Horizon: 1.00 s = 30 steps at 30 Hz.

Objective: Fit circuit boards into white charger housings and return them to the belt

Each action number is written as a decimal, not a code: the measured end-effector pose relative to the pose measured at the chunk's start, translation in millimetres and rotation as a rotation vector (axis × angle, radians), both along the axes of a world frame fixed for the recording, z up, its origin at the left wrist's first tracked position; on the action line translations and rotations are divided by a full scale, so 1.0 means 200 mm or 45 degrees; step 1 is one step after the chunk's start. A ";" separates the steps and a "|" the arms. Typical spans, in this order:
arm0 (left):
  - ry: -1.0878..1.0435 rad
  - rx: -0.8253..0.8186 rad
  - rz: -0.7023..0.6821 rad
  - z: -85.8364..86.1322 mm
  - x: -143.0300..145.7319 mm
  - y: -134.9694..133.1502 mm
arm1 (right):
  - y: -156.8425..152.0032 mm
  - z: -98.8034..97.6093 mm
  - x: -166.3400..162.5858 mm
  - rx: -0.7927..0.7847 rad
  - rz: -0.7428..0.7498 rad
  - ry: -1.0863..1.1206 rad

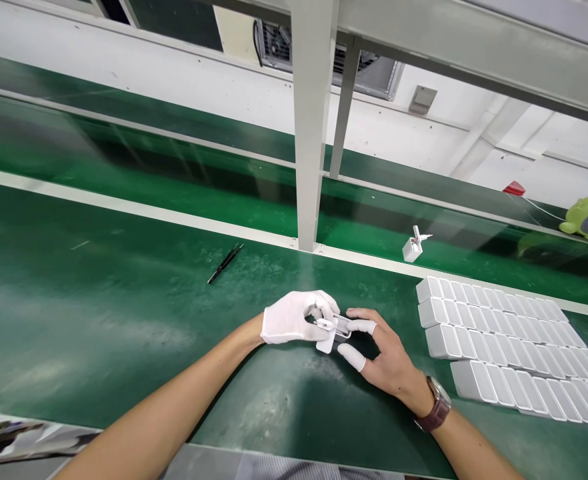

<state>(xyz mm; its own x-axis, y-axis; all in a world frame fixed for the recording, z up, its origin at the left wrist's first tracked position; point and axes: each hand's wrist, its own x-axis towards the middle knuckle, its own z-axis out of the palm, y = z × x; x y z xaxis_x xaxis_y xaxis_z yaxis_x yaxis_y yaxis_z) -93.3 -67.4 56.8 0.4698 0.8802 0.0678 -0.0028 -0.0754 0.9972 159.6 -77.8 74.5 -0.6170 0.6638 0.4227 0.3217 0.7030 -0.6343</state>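
Note:
Over the green table, my left hand (301, 319), in a white glove, is closed with its thumb and fingers pinching a small white plastic piece (326, 339). Right against that piece is a small white rectangular plastic case (343, 328), its inside looking grey. My right hand (387, 350), white cots on the thumb and index finger, grips the case from the right. Fingers cover part of both pieces, so I cannot tell whether they are joined. On the right wrist is a watch with a brown strap (433, 419).
Several rows of white rectangular cases (511, 347) stand on the right of the green table (124, 287). Black tweezers (225, 263) lie beyond my left hand. A small white box with thin items (413, 249) sits behind the rail. A pale post (310, 133) rises ahead.

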 end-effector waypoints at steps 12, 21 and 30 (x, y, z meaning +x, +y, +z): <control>-0.034 -0.110 0.024 0.03 0.01 -0.01 | 0.00 -0.02 -0.01 0.386 0.064 -0.174; -0.018 -0.040 -0.002 0.01 0.00 0.00 | 0.01 0.03 0.00 -0.004 -0.001 -0.029; -0.059 -0.054 -0.025 0.01 0.00 0.00 | 0.02 0.00 -0.02 -0.026 0.015 -0.099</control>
